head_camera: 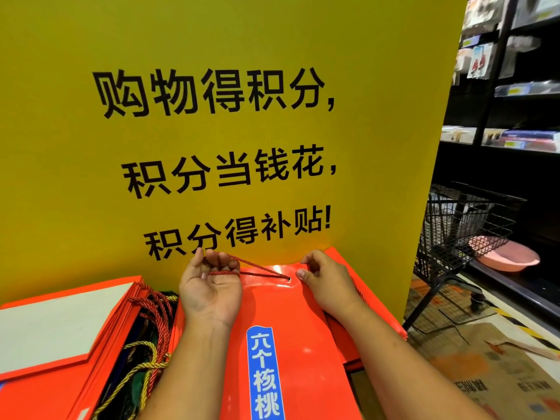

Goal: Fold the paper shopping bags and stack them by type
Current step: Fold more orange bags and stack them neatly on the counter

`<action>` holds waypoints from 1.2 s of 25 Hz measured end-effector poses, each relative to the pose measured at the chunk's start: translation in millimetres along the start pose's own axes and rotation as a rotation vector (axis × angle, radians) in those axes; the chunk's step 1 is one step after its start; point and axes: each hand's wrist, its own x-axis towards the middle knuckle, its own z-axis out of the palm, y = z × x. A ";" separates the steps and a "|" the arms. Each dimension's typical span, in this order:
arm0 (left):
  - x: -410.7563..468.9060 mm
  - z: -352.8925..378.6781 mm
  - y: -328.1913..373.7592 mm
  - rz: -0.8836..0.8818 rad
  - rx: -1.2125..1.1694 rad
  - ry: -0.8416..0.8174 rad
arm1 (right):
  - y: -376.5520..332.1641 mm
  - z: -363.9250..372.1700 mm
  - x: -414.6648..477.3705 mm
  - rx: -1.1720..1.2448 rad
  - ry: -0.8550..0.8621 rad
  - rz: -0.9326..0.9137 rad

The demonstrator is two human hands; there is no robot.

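Orange paper bag (288, 313): red cord handle (260, 268) is gripped by left hand (210, 286). Its top edge is pinched by right hand (322, 281).

the floor (472, 312) carries flattened cardboard (500, 374) and a black wire cart (466, 219).

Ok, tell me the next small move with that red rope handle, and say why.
Probably the left hand should lay the rope handle down flat against the orange bag. It holds the cord lifted above the bag, running to the eyelet, while the right hand pinches the top edge beside it. The bag lies flat, so a tucked cord would likely let it stack neatly.
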 end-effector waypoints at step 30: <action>-103.7 48.8 14.5 0.560 2.539 -0.490 | -41.1 -134.2 -46.4 1.288 0.363 0.532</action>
